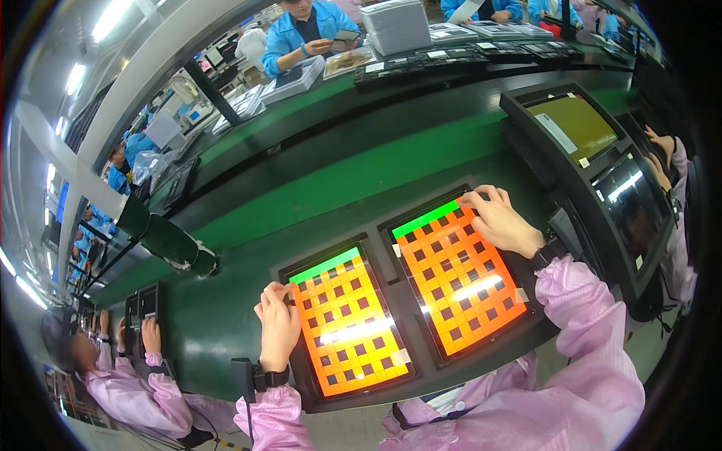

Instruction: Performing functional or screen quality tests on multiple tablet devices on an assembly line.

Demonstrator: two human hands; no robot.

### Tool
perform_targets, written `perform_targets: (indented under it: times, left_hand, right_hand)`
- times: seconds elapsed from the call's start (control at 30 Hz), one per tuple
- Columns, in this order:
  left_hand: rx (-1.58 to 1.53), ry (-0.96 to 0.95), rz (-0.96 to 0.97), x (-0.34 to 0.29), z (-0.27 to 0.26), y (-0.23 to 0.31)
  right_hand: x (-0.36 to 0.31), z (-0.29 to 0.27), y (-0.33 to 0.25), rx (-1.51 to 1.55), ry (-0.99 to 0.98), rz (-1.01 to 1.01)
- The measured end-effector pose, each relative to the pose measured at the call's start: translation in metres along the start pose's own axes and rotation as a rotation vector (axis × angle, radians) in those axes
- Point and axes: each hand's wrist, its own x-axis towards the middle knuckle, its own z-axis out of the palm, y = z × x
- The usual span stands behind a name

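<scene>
Two tablet-like panels lie side by side in a black tray (406, 319) in front of me. The left panel (347, 316) and the right panel (459, 282) are lit with an orange-yellow grid, scattered dark squares and a green strip along the far edge. My left hand (277, 325) is at the left panel's far left corner, its fingers bent and a fingertip touching the edge. At the right panel's far right corner, my right hand (502, 219) rests with fingers bent and apart, fingertips on the screen. Neither hand shows anything held.
Black stands with screens (575, 128) are at the right, beside another person's hands (660, 154). A dark green post (177, 244) rises from the green bench at left. Another pink-sleeved person (150, 391) works at far left. Panel stacks (395, 26) line the opposite bench.
</scene>
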Motion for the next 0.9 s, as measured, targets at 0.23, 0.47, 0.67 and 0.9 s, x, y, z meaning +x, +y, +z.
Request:
perform_targets:
  times: [0.23, 0.47, 0.67, 0.9]
  left_hand:
    - [0.036, -0.036, 0.022, -0.018, -0.005, 0.015]
    - [0.045, -0.134, -0.067, -0.103, -0.027, 0.049]
    - [0.118, -0.274, -0.213, -0.165, -0.05, 0.094]
    - [0.128, -0.293, -0.306, -0.189, -0.047, 0.111]
  right_hand:
    - [-0.022, -0.004, -0.005, -0.026, -0.013, -0.007]
    - [-0.094, -0.017, -0.024, -0.028, -0.045, -0.045]
    - [-0.168, -0.029, -0.05, -0.062, -0.09, 0.052]
    - [-0.187, -0.02, -0.061, -0.145, -0.086, 0.061]
